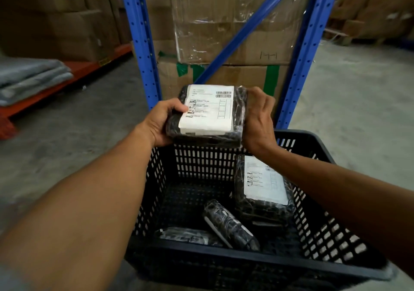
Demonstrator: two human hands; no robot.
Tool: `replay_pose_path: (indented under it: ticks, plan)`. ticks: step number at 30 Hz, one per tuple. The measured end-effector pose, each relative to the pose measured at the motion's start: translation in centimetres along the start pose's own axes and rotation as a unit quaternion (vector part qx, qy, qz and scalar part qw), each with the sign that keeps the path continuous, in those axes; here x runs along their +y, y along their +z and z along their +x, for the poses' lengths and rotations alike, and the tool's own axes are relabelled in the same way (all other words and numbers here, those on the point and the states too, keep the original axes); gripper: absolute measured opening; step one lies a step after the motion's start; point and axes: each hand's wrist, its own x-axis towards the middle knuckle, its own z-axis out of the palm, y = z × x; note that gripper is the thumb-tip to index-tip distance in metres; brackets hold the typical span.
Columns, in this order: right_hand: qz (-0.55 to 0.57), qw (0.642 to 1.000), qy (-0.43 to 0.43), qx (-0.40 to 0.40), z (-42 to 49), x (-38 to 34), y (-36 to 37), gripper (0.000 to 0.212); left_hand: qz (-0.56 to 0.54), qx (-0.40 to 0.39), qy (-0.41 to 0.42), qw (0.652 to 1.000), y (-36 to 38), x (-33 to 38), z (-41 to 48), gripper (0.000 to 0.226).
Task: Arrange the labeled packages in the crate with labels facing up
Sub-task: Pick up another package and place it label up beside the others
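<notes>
I hold a black wrapped package (pixel 207 113) with its white label facing up, above the far rim of the dark slatted crate (pixel 246 261). My left hand (pixel 160 122) grips its left edge and my right hand (pixel 259 120) grips its right edge. Inside the crate, a stack of packages (pixel 264 187) lies at the right with a white label up. A narrower package (pixel 230 225) rests tilted on its side in the middle. Another package (pixel 188 236) lies flat near the front left, no label showing.
A blue rack frame (pixel 143 44) with a diagonal brace stands just behind the crate, with large cardboard boxes (pixel 224 33) inside it. Grey folded bags (pixel 29 78) lie on an orange pallet base (pixel 67 82) at the left. Bare concrete floor surrounds the crate.
</notes>
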Motion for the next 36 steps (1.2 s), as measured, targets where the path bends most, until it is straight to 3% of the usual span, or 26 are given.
replay_pose_path:
  ticks: [2,3,4,5,6,7,9,11,16,20,25,29,33,36]
  plan:
    - [0.093,0.984,0.147,-0.037,0.2,0.0,0.1,0.060,-0.002,-0.011,0.019,1.000,-0.4,-0.2,0.1,0.052]
    - [0.186,0.950,0.239,-0.079,0.5,0.1,0.1,0.047,0.002,-0.006,0.031,0.999,-0.6,-0.2,0.1,0.049]
    - [0.291,0.890,0.326,-0.132,0.7,-0.1,-0.1,0.038,0.012,0.001,0.045,0.999,-0.8,-0.3,0.1,0.051]
    - [0.359,0.832,0.382,-0.180,0.6,-0.2,-0.2,0.044,0.027,0.005,0.053,0.998,-1.1,-0.5,0.0,0.058]
    - [0.386,0.799,0.401,-0.227,0.5,-0.1,-0.1,0.053,0.045,0.012,0.051,0.998,-1.3,-0.9,0.0,0.067]
    - [0.382,0.792,0.394,-0.270,0.2,0.1,0.3,0.058,0.062,0.024,0.039,0.997,-1.6,-1.2,-0.1,0.074]
    - [0.327,0.813,0.359,-0.322,-1.1,-0.1,1.5,0.048,0.084,0.040,0.006,0.996,-2.3,-1.8,-0.1,0.082]
    - [0.297,0.825,0.363,-0.315,-2.3,0.1,3.1,0.032,0.119,0.044,-0.035,0.991,-2.9,-2.0,0.1,0.087]
    - [0.283,0.816,0.420,-0.279,-5.6,0.9,6.5,0.071,0.234,0.084,-0.145,0.958,-4.2,-3.8,1.0,0.092]
    - [0.201,0.843,0.439,-0.238,-8.0,1.6,8.6,0.071,0.284,0.151,-0.183,0.929,-5.1,-6.7,2.2,0.060]
    - [0.155,0.821,0.477,-0.273,-8.8,2.0,11.9,0.069,0.369,0.258,-0.222,0.865,-6.1,-10.9,3.9,0.039]
    - [0.105,0.791,0.486,-0.356,-8.1,2.2,14.2,0.041,0.440,0.255,-0.279,0.815,-6.2,-13.0,3.9,0.042]
    - [0.071,0.779,0.489,-0.386,-9.0,2.9,16.1,0.045,0.444,0.205,-0.328,0.808,-6.7,-14.0,4.6,0.054]
    - [0.055,0.755,0.486,-0.438,-10.0,3.3,16.9,0.046,0.558,0.156,-0.321,0.749,-7.2,-15.5,5.4,0.059]
